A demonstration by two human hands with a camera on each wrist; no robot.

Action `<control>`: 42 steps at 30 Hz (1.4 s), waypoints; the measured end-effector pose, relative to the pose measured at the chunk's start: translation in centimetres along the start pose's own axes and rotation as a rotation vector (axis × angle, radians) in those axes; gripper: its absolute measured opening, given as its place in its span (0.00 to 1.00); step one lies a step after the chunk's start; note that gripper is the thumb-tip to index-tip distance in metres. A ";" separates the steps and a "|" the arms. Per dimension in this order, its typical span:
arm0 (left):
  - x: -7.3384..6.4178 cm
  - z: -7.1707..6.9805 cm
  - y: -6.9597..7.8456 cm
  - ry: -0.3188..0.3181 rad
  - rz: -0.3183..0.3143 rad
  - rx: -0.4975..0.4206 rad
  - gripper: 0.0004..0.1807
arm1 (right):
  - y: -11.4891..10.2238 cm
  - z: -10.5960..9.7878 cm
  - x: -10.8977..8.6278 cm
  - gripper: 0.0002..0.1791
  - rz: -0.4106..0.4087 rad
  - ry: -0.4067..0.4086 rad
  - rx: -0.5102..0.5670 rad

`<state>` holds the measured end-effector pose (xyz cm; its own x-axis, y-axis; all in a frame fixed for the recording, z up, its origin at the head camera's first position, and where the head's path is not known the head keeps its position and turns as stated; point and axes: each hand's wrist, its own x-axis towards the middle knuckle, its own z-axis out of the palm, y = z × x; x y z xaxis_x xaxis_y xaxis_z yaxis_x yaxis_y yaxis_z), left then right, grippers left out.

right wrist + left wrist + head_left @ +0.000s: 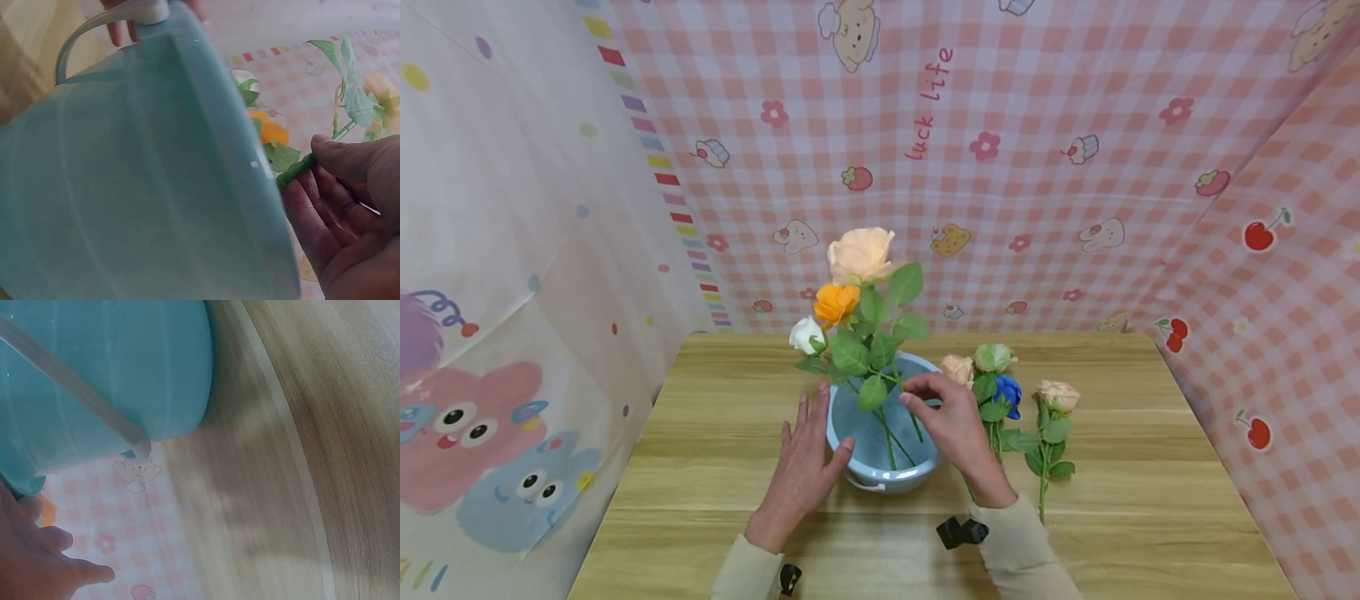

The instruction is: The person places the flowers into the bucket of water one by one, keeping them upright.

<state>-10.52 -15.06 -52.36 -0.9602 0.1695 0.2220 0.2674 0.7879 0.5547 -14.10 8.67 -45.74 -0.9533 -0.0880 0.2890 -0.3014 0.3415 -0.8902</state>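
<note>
A light-blue bucket (891,477) with a pale handle (81,390) stands on the table. My right hand (951,421) pinches the green stem (300,169) of a large peach rose (860,254) between thumb and fingers, over the bucket's right side. That stem's lower end reaches inside the bucket. An orange rose (837,304) and a white rose (807,336) lean left in the bucket, stems inside it. At the left rim rests my left hand (801,467), fingers extended and thumb apart. Only part of that hand (37,550) shows in the left wrist view.
Right of the bucket lie a smaller peach rose (957,369), a pale green rose (995,357) and a blue rose (1007,396), partly behind my right hand. Farther right is another peach rose (1057,395). Patterned cloth (1037,208) hangs behind the wooden table (715,433).
</note>
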 end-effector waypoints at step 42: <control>0.1 -0.1 0.1 -0.006 -0.006 -0.005 0.46 | 0.5 1.8 1.9 0.03 0.048 -0.321 -0.345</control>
<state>-10.58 -15.02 -52.25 -0.9621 0.1685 0.2143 0.2624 0.7859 0.5600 -16.10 6.99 -46.27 -0.9403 -0.3311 0.0788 -0.2847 0.6383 -0.7153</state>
